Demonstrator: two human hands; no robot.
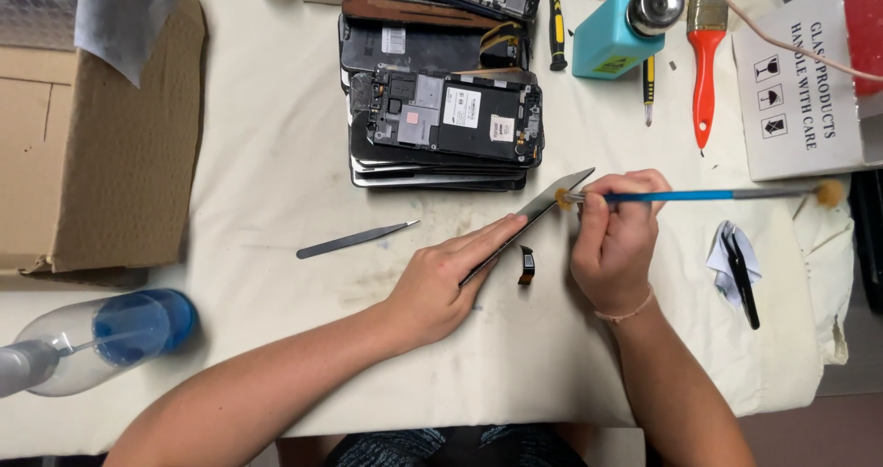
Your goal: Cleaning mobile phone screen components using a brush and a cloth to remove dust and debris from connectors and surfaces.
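My left hand holds a thin dark phone panel on edge, tilted up off the white cloth. A short ribbon cable hangs from the panel's underside. My right hand grips a blue-handled brush with bristles at both ends. The brush's left tip touches the upper end of the panel. Just beyond my hands stands a stack of opened phone frames with circuit boards showing.
Metal tweezers lie left of my hands. A cardboard box and a clear spray bottle sit at the left. A teal dispenser bottle, a red-handled brush, a white box and black tweezers on a tissue are at the right.
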